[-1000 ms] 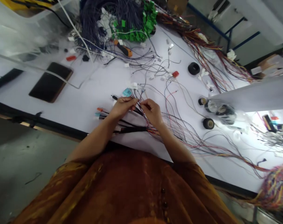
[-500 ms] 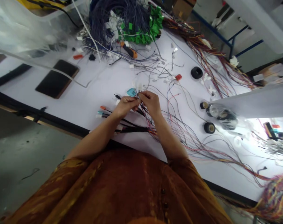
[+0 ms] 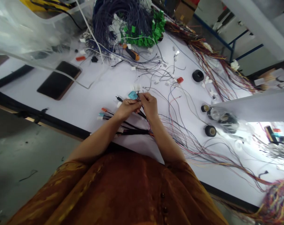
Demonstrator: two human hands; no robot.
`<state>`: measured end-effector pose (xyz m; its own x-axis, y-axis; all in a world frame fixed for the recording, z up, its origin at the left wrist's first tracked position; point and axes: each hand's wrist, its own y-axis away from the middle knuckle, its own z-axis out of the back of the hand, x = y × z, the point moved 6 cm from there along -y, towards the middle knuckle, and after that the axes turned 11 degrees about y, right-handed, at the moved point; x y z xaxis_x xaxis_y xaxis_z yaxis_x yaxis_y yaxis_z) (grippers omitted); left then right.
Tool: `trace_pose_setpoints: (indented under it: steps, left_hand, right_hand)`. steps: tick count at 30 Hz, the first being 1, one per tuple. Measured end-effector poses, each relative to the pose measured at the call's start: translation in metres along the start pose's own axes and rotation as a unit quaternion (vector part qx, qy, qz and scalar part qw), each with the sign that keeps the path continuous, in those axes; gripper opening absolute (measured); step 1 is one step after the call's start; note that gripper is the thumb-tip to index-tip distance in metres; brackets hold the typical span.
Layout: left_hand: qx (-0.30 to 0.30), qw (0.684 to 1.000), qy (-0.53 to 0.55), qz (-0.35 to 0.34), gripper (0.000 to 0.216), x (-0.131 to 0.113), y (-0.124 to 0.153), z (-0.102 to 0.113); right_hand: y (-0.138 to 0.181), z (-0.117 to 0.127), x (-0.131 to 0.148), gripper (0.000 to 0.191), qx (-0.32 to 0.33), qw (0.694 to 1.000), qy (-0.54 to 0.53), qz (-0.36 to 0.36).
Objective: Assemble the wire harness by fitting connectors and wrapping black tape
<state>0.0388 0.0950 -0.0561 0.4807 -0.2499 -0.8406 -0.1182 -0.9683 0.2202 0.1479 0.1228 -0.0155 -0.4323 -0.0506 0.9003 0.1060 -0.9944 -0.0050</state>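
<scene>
My left hand (image 3: pixel 127 107) and my right hand (image 3: pixel 149 104) meet over a white table (image 3: pixel 90 97), both pinched on thin wires of a harness (image 3: pixel 137 129) that fans out toward me. Just past the fingertips lies a light blue connector (image 3: pixel 132 95), with small white connectors (image 3: pixel 137 87) beside it. The harness trunk is wrapped in black and lies under my forearms. Short branches with orange and teal ends (image 3: pixel 102 113) stick out to the left of my left hand.
A dark phone-like slab (image 3: pixel 58 79) lies at the left. Purple cable coils (image 3: pixel 113 18) and green connectors (image 3: pixel 151 31) pile up at the back. Black tape rolls (image 3: pixel 210 130) (image 3: pixel 197 75) sit at the right, near loose coloured wires (image 3: pixel 226 75).
My right hand has slid left and forward along the wires until its fingers meet my left hand's by the blue connector. The camera has shifted slightly.
</scene>
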Motion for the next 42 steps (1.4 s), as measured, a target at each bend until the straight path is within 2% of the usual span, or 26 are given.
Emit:
trace_pose_setpoints:
  steps: [6,9,12,14,17,21,25,27,32,33,34,36,38,40,41,42]
  left_hand:
    - [-0.005,1.000,-0.015,-0.012,0.040,0.001,-0.001,0.002]
    - [-0.007,0.999,-0.037,-0.027,0.040,-0.003,0.001,0.003]
    - [-0.001,0.998,-0.055,-0.034,0.041,-0.008,0.003,0.001]
    - [0.003,0.997,-0.065,-0.037,0.041,-0.011,0.005,-0.001]
    - [0.009,0.996,-0.079,-0.044,0.040,-0.012,0.007,-0.003]
    - [0.004,0.997,-0.067,-0.023,0.037,-0.009,0.008,-0.003]
    - [0.027,0.999,-0.023,0.038,0.033,-0.007,0.011,-0.004]
    - [0.031,0.998,-0.043,0.042,0.035,-0.011,0.013,-0.003]
    - [0.005,0.989,-0.147,0.006,0.024,-0.021,0.024,0.005]
    - [-0.006,0.987,-0.163,-0.003,0.023,-0.022,0.026,0.007]
    - [-0.042,0.983,-0.174,-0.024,0.022,-0.023,0.029,0.012]
    - [-0.094,0.978,-0.180,-0.041,0.022,-0.022,0.032,0.021]
    - [-0.126,0.974,-0.179,-0.054,0.026,-0.020,0.035,0.027]
    - [-0.139,0.972,-0.180,-0.053,0.028,-0.017,0.039,0.030]
    - [-0.144,0.972,-0.180,-0.051,0.028,-0.016,0.042,0.032]
    - [-0.149,0.971,-0.180,-0.050,0.028,-0.015,0.044,0.033]
  right_hand:
    - [0.001,0.000,-0.001,0.022,0.000,1.000,0.000,0.008]
    - [0.005,0.006,0.004,0.022,-0.004,0.999,0.021,0.035]
    - [0.019,0.020,0.007,0.021,-0.009,0.994,0.076,0.074]
    - [0.031,0.024,0.006,0.021,0.023,0.989,0.117,0.085]
    - [0.048,0.020,0.000,0.017,0.074,0.970,0.215,0.082]
    - [0.055,0.015,-0.003,0.023,0.069,0.947,0.301,0.087]
    - [0.050,0.015,0.000,0.025,0.086,0.945,0.293,0.116]
    - [0.048,0.016,0.002,0.026,0.095,0.950,0.269,0.128]
    - [0.060,0.009,-0.002,0.022,0.116,0.953,0.255,0.115]
    - [0.065,0.010,-0.006,0.019,0.113,0.952,0.268,0.102]
    - [0.071,0.014,-0.012,0.014,0.104,0.954,0.269,0.087]
    - [0.084,0.036,-0.027,0.010,0.066,0.968,0.237,0.056]
    - [0.097,0.085,-0.047,0.024,-0.012,0.980,0.196,0.011]
    - [0.111,0.160,-0.073,0.023,-0.135,0.967,0.206,-0.068]
    - [0.122,0.205,-0.087,0.018,-0.226,0.938,0.229,-0.127]
    - [0.133,0.246,-0.097,0.018,-0.286,0.910,0.248,-0.167]
